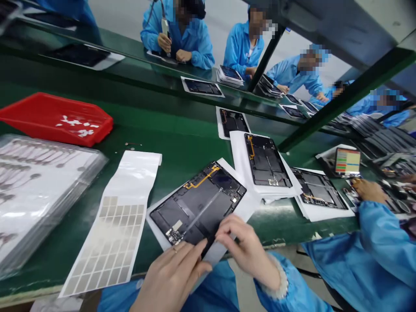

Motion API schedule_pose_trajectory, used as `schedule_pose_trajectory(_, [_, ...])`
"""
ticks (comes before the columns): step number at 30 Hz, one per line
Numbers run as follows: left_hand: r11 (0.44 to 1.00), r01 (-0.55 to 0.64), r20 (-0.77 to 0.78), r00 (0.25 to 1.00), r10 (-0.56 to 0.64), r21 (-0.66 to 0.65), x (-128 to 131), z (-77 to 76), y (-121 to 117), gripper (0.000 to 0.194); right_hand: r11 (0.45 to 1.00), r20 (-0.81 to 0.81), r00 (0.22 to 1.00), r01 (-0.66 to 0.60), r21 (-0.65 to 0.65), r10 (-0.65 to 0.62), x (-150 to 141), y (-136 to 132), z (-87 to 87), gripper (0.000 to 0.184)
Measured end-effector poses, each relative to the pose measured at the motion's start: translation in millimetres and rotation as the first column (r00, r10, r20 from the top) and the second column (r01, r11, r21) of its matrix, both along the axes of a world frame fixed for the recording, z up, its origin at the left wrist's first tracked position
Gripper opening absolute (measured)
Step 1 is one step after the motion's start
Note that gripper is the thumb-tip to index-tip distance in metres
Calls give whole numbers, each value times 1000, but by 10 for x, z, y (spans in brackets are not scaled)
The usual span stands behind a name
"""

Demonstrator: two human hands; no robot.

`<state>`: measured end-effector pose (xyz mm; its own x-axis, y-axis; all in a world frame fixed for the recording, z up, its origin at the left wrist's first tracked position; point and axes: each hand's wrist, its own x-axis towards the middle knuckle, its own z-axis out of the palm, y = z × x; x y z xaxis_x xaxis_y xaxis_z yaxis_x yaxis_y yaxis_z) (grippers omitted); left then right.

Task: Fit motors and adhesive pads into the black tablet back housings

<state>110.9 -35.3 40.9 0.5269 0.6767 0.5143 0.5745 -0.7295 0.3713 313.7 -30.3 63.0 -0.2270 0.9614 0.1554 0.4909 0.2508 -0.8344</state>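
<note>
in the head view, the left hand and the right hand are close together, and both pinch a long grey strip. the strip looks thin and smooth. a small ring sits on one finger of the left hand. blue sleeves with soft, fuzzy cuffs come out from under the hands.

the strip is at the bottom edge of a black tablet case, which lies tilted on a sheet of white paper. the case is flat with square corners, and its inside is split into dark boxes. a flat orange cable bends across its top, and a thin pale line runs from the hands up over the black part.

the paper and tablet lie on a smooth green surface. more black tablet cases sit on white paper near it. to the left is a long white sheet with rows of small grey squares. beside that is a stack of shiny clear plastic sheets with long grey shapes inside. behind them is a red plastic tray with slanted sides and white bits in it.

at the right, a co-worker's hand reaches out of a blue sleeve. more people in blue coats sit across the surface.
</note>
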Motion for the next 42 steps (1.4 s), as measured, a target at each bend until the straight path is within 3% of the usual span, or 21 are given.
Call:
schedule_pose_trajectory(4, [996,-28,-74,997,35,88,-38,-4,62,35,958,283,919,234,166,-273,367,266,-116,14])
schedule_pose_trajectory(6, [995,-23,-81,996,31,96,-49,-6,89,34,947,390,864,275,167,-320,476,375,-182,11])
schedule_pose_trajectory(11, [996,-4,-88,996,12,88,-73,-59,111,31,956,556,779,260,135,-290,484,465,-248,12])
schedule_pose_trajectory(19, [1000,11,-79,997,-10,16,-147,-104,154,29,990,710,698,140,0,-98,479,547,-92,11])
schedule_pose_trajectory(27, [1000,-15,-77,997,14,-19,-277,-182,191,28,994,834,541,54,93,-107,433,519,-73,12])
schedule_pose_trajectory(29, [999,-24,-78,997,22,-25,-320,-214,192,30,997,825,560,50,66,-83,464,536,-60,11])
schedule_pose_trajectory(31, [999,-29,-89,996,27,-23,-360,-255,185,31,998,776,629,43,38,-56,520,596,-22,12])
schedule_pose_trajectory(33, [1000,-30,-101,994,29,-9,-391,-299,172,32,992,734,667,90,90,-127,576,701,28,16])
schedule_pose_trajectory(34, [1000,-28,-106,994,28,1,-402,-319,165,32,980,737,646,137,145,-199,595,769,50,20])
schedule_pose_trajectory(37, [999,-13,-95,995,16,31,-413,-342,156,30,945,824,470,225,236,-318,589,1005,73,32])
schedule_pose_trajectory(39, [999,6,-68,998,-3,54,-411,-333,169,30,962,878,412,212,170,-246,537,1151,51,31])
schedule_pose_trajectory(42, [995,48,-49,998,-44,93,-424,-326,201,32,978,891,421,181,102,-171,446,1265,5,24])
